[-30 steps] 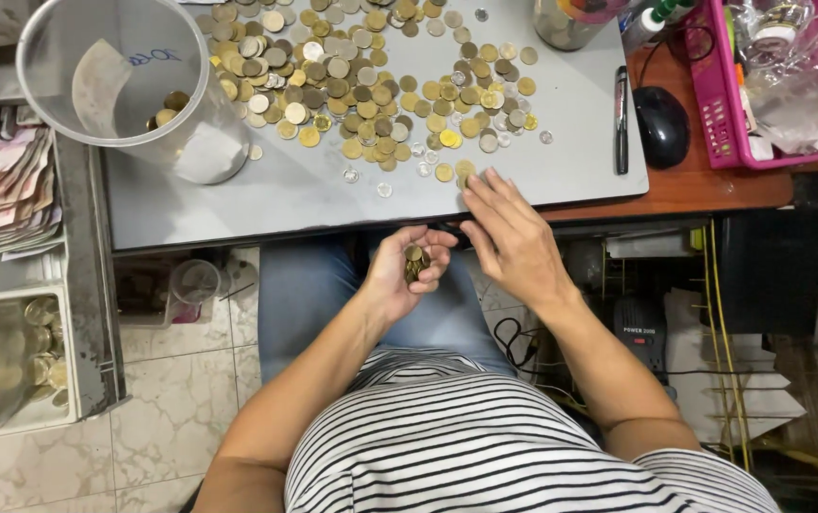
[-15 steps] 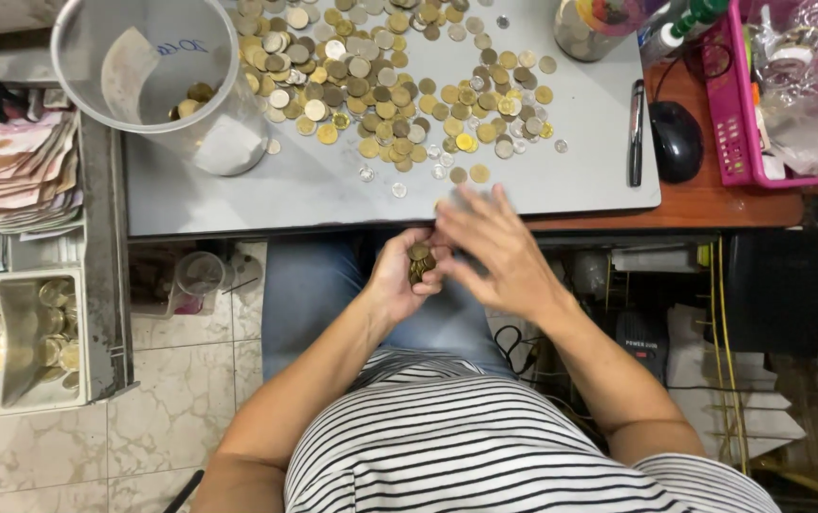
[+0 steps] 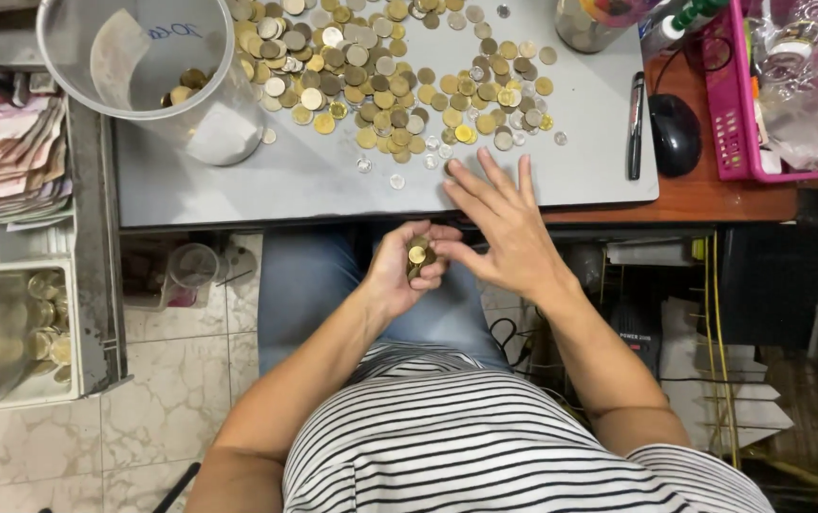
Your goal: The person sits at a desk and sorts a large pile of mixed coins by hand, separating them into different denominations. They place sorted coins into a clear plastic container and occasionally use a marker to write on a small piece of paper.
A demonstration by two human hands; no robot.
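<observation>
Your left hand (image 3: 399, 275) cups a small stack of coins (image 3: 415, 259) below the worktop (image 3: 314, 180) edge; your right hand (image 3: 499, 223), fingers spread, lies nearer the loose coins (image 3: 399, 85), which lie just beyond its fingertips.
</observation>
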